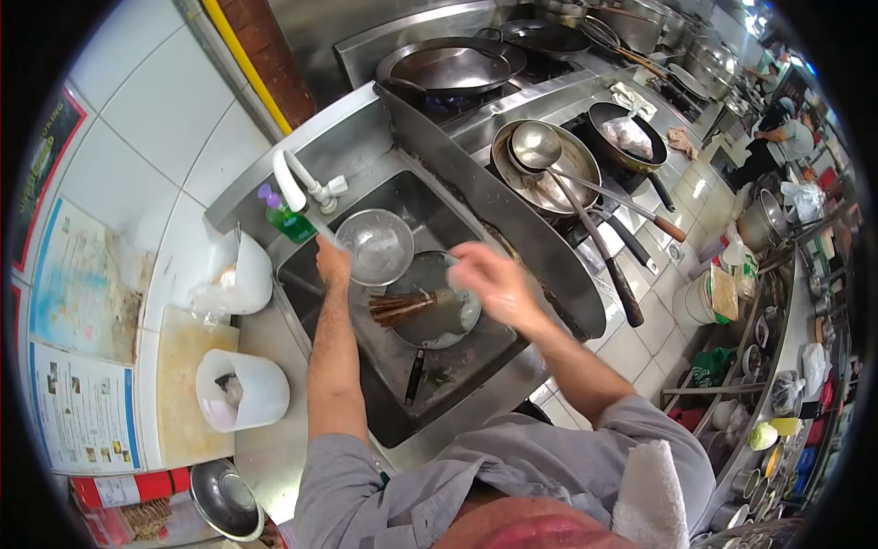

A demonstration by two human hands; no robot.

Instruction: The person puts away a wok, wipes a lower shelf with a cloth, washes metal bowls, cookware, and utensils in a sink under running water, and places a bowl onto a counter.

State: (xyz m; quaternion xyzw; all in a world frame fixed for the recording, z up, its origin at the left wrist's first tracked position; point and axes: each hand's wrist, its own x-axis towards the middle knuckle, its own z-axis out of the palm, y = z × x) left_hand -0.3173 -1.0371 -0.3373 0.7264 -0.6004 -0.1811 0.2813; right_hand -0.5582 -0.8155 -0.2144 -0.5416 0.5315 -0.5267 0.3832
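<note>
My left hand [332,261] is closed on the rim of a round metal bowl [375,245], tilted over the sink and under the white tap [291,180]. Below it a frying pan [439,329] with a black handle lies in the sink [384,403], with foamy liquid in it. A brown bristle brush [402,308] rests across the pan, bristles towards the left. My right hand [489,282] is over the pan's right side near the brush's handle end. Motion smears its fingers, so its grip is unclear.
A green soap bottle [291,221] stands by the tap. White plastic containers [245,392] sit at left. On the right are a wide pan [549,160] with ladles, a pan holding a bag [626,137], and a wok [448,66] behind. Other people [782,137] are farther off.
</note>
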